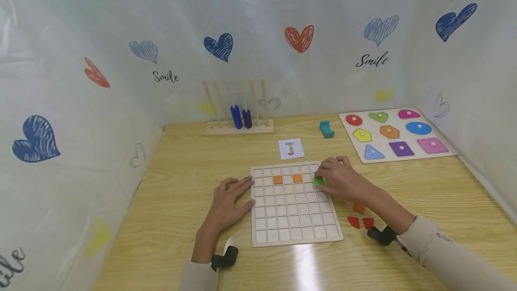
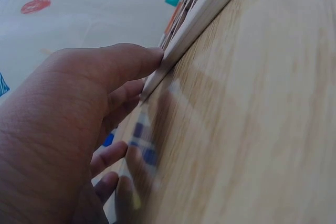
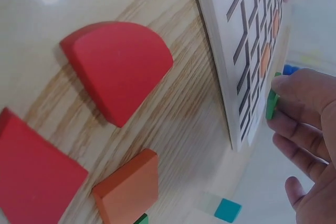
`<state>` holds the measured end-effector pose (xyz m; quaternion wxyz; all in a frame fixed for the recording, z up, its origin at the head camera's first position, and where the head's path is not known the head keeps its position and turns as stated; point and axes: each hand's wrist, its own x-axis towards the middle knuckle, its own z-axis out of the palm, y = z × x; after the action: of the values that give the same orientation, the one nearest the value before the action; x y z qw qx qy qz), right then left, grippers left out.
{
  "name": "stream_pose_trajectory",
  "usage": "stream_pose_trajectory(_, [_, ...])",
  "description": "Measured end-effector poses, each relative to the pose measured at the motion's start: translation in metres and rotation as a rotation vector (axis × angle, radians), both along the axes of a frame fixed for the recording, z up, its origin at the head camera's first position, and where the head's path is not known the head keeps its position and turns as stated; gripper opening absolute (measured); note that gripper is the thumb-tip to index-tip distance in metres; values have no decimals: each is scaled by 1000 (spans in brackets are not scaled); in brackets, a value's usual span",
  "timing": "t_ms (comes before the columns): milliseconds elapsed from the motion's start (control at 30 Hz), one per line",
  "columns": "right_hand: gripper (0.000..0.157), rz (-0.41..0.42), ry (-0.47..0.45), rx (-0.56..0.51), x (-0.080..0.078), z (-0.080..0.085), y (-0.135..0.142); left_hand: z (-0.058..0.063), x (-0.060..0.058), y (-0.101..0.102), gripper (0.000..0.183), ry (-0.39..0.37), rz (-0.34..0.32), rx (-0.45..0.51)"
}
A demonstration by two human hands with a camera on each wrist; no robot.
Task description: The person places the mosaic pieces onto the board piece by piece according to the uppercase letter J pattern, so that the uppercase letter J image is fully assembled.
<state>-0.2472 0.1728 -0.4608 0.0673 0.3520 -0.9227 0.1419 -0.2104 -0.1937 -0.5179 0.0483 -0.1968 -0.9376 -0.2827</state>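
Away from left hand (image 1: 227,203), pinched in right hand (image 1: 342,179): green tile (image 1: 318,182)

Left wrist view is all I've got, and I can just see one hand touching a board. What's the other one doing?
Observer: The right hand is pinching a green piece at the right side of the board.
Operator: Cool! Are there any pieces lying past that side?
Observer: Yes, two red pieces lie there.
Operator: And is there a picture anywhere?
Observer: A small card with a coloured pattern on a grid lies just beyond the board's far edge.
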Motion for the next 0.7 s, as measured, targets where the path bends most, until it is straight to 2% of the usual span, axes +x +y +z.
stream_pose_trajectory(700, [19, 49, 3, -23, -10, -3, -14, 1, -1, 1, 55, -4, 0, -3])
